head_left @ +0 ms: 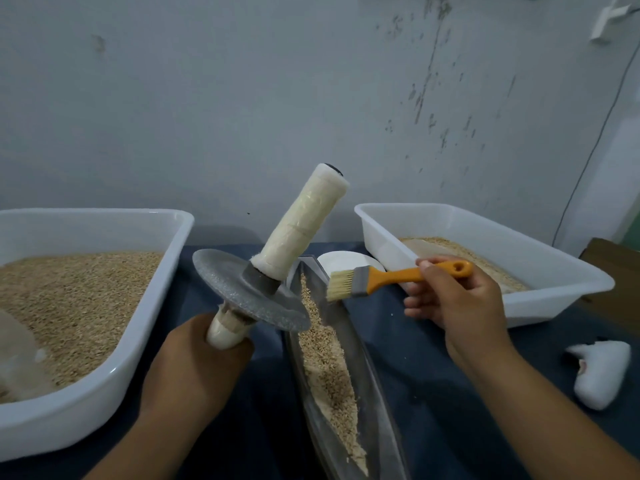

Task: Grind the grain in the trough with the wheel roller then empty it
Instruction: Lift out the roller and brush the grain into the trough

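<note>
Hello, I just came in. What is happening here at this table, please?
A person is grinding grain. The left hand grips one handle of the grey metal wheel roller, lifted and tilted above the long metal trough, which holds partly crushed grain. The right hand holds an orange-handled brush beside the wheel. A white plastic tub of grain sits at left, another white tub at right.

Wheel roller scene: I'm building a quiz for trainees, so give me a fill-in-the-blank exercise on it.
1. The left hand grips one handle of the ____, lifted above the trough.
2. The right hand holds a brush with an ____ handle.
3. Crushed grain lies in the ____.

Missing words: wheel roller; orange; trough
</note>
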